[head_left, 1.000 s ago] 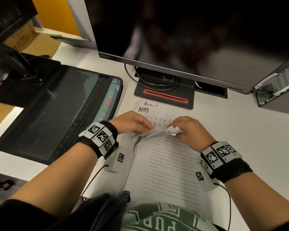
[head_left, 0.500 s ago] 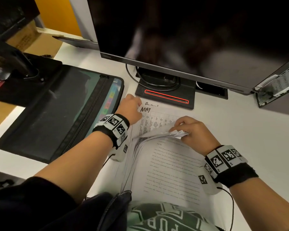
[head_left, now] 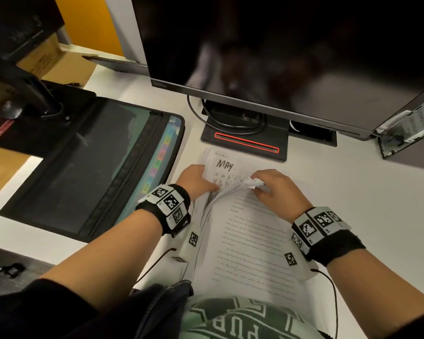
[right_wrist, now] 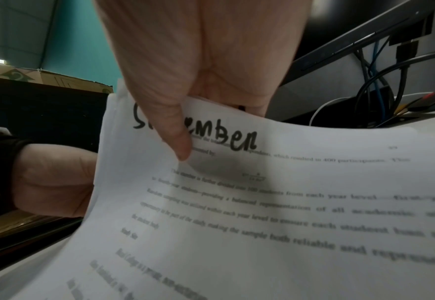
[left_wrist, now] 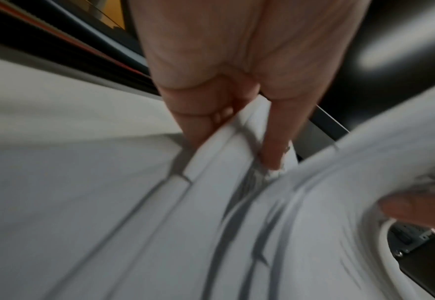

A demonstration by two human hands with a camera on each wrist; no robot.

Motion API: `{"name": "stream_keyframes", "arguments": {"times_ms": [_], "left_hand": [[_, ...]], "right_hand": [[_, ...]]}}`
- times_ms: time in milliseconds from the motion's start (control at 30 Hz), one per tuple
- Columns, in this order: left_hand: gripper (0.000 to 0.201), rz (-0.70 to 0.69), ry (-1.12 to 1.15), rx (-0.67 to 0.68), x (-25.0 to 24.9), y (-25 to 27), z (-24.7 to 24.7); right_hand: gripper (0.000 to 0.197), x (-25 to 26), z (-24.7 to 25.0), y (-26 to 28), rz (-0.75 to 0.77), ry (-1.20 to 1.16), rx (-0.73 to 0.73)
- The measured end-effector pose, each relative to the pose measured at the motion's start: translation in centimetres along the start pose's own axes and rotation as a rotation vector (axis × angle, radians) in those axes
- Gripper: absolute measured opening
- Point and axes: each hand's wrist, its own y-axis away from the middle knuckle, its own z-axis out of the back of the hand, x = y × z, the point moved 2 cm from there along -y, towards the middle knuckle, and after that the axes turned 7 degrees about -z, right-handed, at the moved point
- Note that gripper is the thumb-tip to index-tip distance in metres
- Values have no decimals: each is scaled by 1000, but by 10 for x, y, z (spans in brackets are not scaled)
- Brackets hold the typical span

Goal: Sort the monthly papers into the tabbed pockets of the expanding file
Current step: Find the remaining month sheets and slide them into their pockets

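A stack of printed papers [head_left: 250,243] lies on the white desk in front of me. My right hand [head_left: 261,185] holds the far ends of the upper sheets lifted and curled back; in the right wrist view its thumb [right_wrist: 175,140] presses on a sheet headed "September" [right_wrist: 237,140]. Under them a sheet headed "MAY" [head_left: 230,171] is uncovered. My left hand [head_left: 196,179] pinches that sheet's left edge, thumb [left_wrist: 278,142] on top and fingers [left_wrist: 193,121] curled below. The black expanding file [head_left: 83,172] lies left of the papers, its coloured tabs [head_left: 160,155] showing.
A large monitor [head_left: 279,57] overhangs the desk, its stand base [head_left: 245,140] with cables just beyond the papers. A black arm mount [head_left: 34,111] and cardboard box [head_left: 56,62] sit far left. An open computer case [head_left: 409,128] stands at the right.
My left hand left the curled sheet ends, reached to the May sheet's far corner, then came back to pinch its left edge. My right hand kept the upper sheets lifted.
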Motion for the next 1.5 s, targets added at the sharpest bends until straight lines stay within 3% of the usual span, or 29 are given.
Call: {"name": "stream_keyframes", "arguments": {"times_ms": [200, 367, 700, 833, 967, 1067, 1167, 1267, 1367, 1500], "left_hand": [[17, -112, 118, -252, -7, 2, 13], [24, -199, 95, -393, -22, 7, 35], [27, -335, 128, -632, -70, 28, 125], [24, -405, 123, -753, -88, 53, 157], [25, -416, 121, -756, -94, 75, 174], [24, -413, 140, -733, -96, 82, 179], [23, -373, 157, -685, -96, 77, 178], [25, -294, 230, -610, -86, 69, 167], [22, -218, 317, -532, -69, 69, 155], [23, -166, 394, -465, -42, 69, 152]], "right_hand": [[24, 7, 0, -12, -64, 44, 78], [32, 11, -2, -28, -84, 69, 131], [41, 15, -14, -54, -134, 177, 248], [47, 17, -16, -59, -195, 163, 209], [61, 28, 1, -43, -220, -168, -8], [51, 50, 20, -26, -154, -540, -108], [45, 70, 27, -19, -176, -952, -1], [61, 82, 27, -13, -265, -1334, 105], [60, 90, 26, -1, -275, -1410, 92], [45, 95, 15, 14, -299, -1256, 37]]}}
